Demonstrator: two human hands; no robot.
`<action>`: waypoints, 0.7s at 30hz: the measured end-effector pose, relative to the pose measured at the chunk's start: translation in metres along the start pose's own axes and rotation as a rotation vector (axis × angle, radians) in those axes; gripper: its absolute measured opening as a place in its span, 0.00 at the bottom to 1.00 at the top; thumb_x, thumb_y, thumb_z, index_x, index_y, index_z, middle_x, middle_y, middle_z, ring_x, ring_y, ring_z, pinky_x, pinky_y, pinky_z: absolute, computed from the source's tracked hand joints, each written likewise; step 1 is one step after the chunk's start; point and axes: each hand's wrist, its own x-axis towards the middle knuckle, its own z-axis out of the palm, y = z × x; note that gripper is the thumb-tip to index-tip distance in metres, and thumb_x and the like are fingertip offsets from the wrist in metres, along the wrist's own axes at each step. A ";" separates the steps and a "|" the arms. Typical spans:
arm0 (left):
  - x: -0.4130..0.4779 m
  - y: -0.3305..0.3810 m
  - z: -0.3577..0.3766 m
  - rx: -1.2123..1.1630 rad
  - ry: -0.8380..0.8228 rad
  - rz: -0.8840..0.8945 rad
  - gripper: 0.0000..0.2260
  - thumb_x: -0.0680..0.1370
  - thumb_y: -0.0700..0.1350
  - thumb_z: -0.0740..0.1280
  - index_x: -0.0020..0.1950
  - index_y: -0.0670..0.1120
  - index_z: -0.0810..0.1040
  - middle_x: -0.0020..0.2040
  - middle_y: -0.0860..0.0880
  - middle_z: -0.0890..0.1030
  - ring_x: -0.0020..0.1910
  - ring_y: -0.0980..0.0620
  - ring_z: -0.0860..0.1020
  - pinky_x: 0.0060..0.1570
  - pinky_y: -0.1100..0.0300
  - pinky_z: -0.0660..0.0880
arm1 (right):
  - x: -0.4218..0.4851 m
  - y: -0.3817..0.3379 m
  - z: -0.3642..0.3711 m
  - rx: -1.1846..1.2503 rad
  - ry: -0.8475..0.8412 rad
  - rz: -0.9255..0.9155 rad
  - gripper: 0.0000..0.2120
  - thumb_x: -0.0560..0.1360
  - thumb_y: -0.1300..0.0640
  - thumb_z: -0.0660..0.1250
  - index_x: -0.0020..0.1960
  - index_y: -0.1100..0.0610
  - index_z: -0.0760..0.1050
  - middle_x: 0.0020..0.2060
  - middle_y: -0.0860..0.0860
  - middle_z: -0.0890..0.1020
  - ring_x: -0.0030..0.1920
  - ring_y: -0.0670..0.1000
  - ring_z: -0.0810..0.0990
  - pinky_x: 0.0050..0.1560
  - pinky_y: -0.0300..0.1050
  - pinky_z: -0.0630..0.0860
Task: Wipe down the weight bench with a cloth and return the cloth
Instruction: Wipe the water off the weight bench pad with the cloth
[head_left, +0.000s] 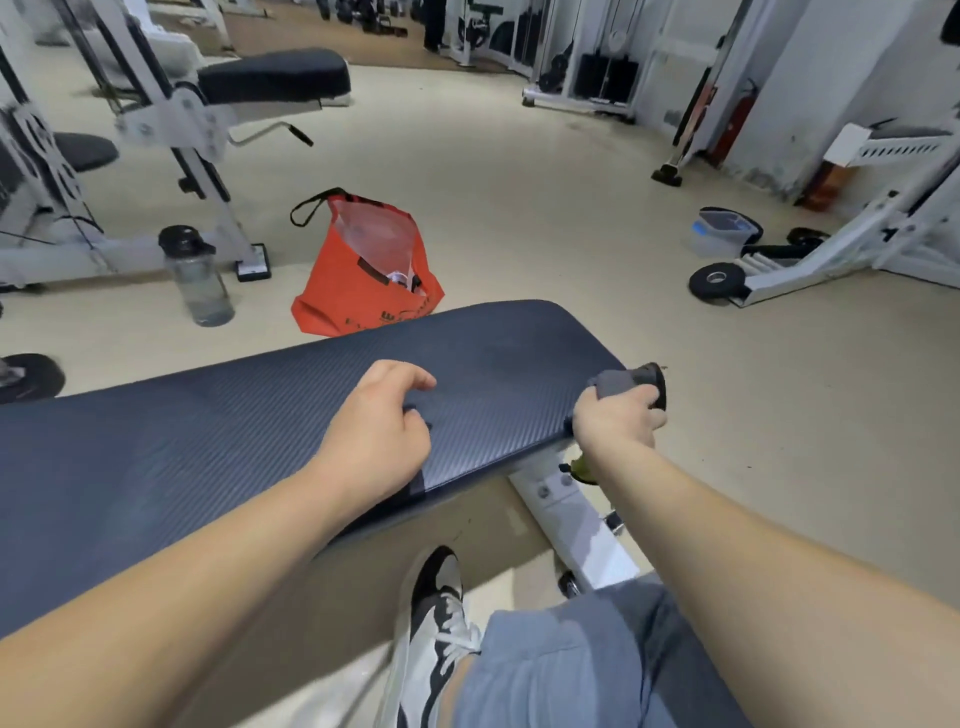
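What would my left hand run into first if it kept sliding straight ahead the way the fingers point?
Probably nothing on the pad: the left hand has bare bench pad ahead. Past the far edge, the orange bag on the floor lies roughly in line, though depth is unclear.

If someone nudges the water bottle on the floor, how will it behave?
The water bottle stands tall and narrow, so it would probably tip rather than slide. It looks nearly empty, so likely light. Once down, its round body may roll toward the orange bag.

The counter (260, 431) pad looks like matt navy vinyl with fine ribbing. The grey cloth (615, 383) seems soft. Upper centre, the orange bag (353, 291) looks like matt fabric.
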 end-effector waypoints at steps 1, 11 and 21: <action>-0.008 -0.002 -0.003 0.005 0.018 -0.012 0.16 0.78 0.35 0.61 0.61 0.49 0.78 0.62 0.54 0.75 0.58 0.56 0.75 0.58 0.63 0.68 | -0.014 0.006 0.004 0.050 -0.010 0.006 0.29 0.78 0.48 0.65 0.72 0.60 0.59 0.70 0.63 0.65 0.66 0.70 0.73 0.64 0.59 0.72; -0.119 -0.050 -0.073 0.182 -0.103 -0.192 0.05 0.77 0.43 0.65 0.42 0.52 0.77 0.37 0.57 0.81 0.35 0.59 0.76 0.39 0.59 0.73 | -0.211 0.031 0.046 0.246 -0.363 -0.075 0.19 0.76 0.48 0.68 0.55 0.55 0.61 0.60 0.57 0.65 0.58 0.67 0.75 0.59 0.58 0.74; -0.234 -0.101 -0.119 -0.402 -0.017 -0.788 0.05 0.66 0.43 0.67 0.34 0.43 0.72 0.30 0.47 0.73 0.32 0.51 0.70 0.39 0.54 0.72 | -0.376 0.034 0.089 0.195 -0.860 -0.147 0.16 0.77 0.51 0.65 0.58 0.57 0.65 0.62 0.57 0.71 0.56 0.60 0.75 0.57 0.48 0.72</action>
